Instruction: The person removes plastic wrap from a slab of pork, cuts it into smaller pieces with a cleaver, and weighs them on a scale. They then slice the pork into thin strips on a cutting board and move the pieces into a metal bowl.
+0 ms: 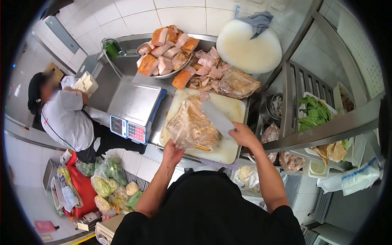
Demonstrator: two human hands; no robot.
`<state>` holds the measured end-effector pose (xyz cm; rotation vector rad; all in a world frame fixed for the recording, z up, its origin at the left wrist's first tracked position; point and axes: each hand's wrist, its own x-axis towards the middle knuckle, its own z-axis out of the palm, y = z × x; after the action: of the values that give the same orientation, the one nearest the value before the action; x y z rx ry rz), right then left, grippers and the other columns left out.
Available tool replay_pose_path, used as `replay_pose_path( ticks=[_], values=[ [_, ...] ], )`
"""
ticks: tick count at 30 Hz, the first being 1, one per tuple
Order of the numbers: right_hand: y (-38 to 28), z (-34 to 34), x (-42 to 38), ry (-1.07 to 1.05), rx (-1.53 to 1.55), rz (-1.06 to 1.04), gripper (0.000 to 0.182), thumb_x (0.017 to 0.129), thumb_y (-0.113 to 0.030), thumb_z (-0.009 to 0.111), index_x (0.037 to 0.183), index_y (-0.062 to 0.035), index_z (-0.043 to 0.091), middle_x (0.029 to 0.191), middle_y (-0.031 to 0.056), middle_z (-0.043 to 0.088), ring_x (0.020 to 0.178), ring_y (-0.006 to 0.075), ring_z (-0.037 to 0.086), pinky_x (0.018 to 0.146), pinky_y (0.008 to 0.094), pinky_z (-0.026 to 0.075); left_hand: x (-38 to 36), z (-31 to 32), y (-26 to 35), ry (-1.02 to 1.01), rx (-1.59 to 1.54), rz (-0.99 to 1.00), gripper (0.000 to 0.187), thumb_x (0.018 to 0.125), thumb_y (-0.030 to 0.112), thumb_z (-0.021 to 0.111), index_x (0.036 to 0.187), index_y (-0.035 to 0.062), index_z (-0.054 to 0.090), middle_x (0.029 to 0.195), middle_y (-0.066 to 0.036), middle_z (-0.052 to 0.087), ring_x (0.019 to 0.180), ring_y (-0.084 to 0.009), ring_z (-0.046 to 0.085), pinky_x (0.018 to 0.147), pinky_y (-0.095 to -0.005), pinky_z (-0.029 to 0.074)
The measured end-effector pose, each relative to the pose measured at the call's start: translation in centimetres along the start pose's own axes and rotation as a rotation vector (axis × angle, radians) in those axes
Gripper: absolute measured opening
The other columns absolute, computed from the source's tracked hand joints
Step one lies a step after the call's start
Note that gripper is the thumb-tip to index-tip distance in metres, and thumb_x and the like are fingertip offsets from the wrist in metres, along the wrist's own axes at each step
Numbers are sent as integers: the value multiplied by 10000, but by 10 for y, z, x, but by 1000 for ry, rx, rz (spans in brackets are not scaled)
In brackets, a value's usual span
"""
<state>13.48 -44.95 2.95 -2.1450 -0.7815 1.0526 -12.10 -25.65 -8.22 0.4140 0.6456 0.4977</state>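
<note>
My left hand (173, 152) grips the near left edge of a clear plastic bag (179, 122) wrapped round a large piece of cooked meat (204, 132). The bagged meat lies on a pale cutting board (232, 143). In my right hand (243, 134) is a cleaver (218, 117), its broad blade slanting up and left over the meat's right side. Beyond the board lie a second wrapped piece of meat (239, 83) and a pile of cut meat (208, 67). Chunks with browned skin (164, 49) fill a metal bowl (169, 74).
A digital scale (136, 104) stands left of the board, beside the sink (102, 87). At the left, a co-worker (69, 114) holds a white container (86, 83). A round white board (249, 49) leans at the back. Metal shelving (302, 143) rises close on the right.
</note>
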Motion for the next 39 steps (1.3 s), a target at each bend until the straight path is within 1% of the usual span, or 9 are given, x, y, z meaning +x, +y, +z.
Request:
replay_pose_path(
  ticks=[5, 12, 14, 21, 26, 28, 33, 35, 39],
  values=[
    [11, -1, 8, 172, -32, -76, 340, 910, -255, 633, 1108, 20, 644, 815, 205, 685, 775, 351, 681, 729, 439, 511, 1, -26, 11, 261, 21, 55, 344, 1044, 225, 470, 1322, 55, 582, 1168, -122, 661, 1062, -281, 638, 956, -442, 511],
    [-41, 28, 42, 234, -79, -230, 358, 932, -267, 589, 1180, -13, 637, 893, 252, 705, 900, 432, 688, 797, 500, 515, 46, 72, 15, 398, 1617, 1179, 669, 861, 258, 744, 1424, 13, 479, 1224, -204, 615, 1231, -349, 540, 1049, -467, 407],
    [-63, 35, 51, 251, -126, -275, 356, 937, -269, 579, 1181, -17, 636, 924, 258, 712, 929, 447, 684, 817, 515, 516, 60, 76, 7, 460, 1946, 884, 651, 835, 255, 733, 1394, -4, 522, 1143, -199, 642, 1159, -359, 567, 1019, -514, 396],
    [-36, 56, 77, 137, -367, -303, 319, 947, -248, 539, 1153, -26, 639, 986, 276, 707, 962, 462, 676, 859, 537, 522, 70, 40, 29, 317, 1880, 807, 248, 860, 183, 653, 1045, 37, 733, 908, -145, 649, 944, -316, 626, 897, -499, 433],
    [-19, 40, 32, 206, -211, -162, 334, 948, -252, 538, 1161, -13, 635, 1001, 273, 709, 981, 455, 675, 847, 532, 533, 23, -38, 36, 352, 1164, 971, 124, 902, 95, 570, 921, 34, 677, 870, -97, 602, 863, -250, 606, 740, -365, 484],
    [-14, 31, 23, 376, -269, -95, 317, 956, -239, 542, 1155, -9, 631, 1004, 257, 716, 993, 438, 682, 849, 526, 539, 6, -56, 29, 533, 78, 378, 145, 934, 122, 590, 1030, 30, 647, 950, -78, 617, 833, -222, 608, 751, -369, 503],
    [0, 21, 25, 393, -490, -118, 227, 966, -200, 562, 1105, -31, 620, 954, 254, 713, 965, 438, 684, 834, 546, 533, -3, -20, 11, 459, 570, 313, 324, 856, 128, 694, 1145, 5, 614, 954, -103, 656, 772, -184, 616, 635, -310, 498],
    [-5, 23, 21, 293, -555, -106, 218, 962, -194, 562, 1093, -31, 626, 948, 256, 711, 969, 442, 681, 842, 545, 532, -10, 1, 15, 382, 1008, -23, 372, 788, 117, 740, 1114, -27, 632, 911, -103, 656, 770, -186, 615, 587, -304, 486],
    [4, 24, 23, 284, -553, -112, 232, 958, -188, 562, 1107, -24, 629, 981, 264, 710, 988, 443, 682, 867, 541, 531, 16, -16, 7, 206, 773, -170, 280, 757, 132, 686, 1012, 19, 665, 874, -91, 631, 668, -173, 570, 507, -365, 425]
  ],
)
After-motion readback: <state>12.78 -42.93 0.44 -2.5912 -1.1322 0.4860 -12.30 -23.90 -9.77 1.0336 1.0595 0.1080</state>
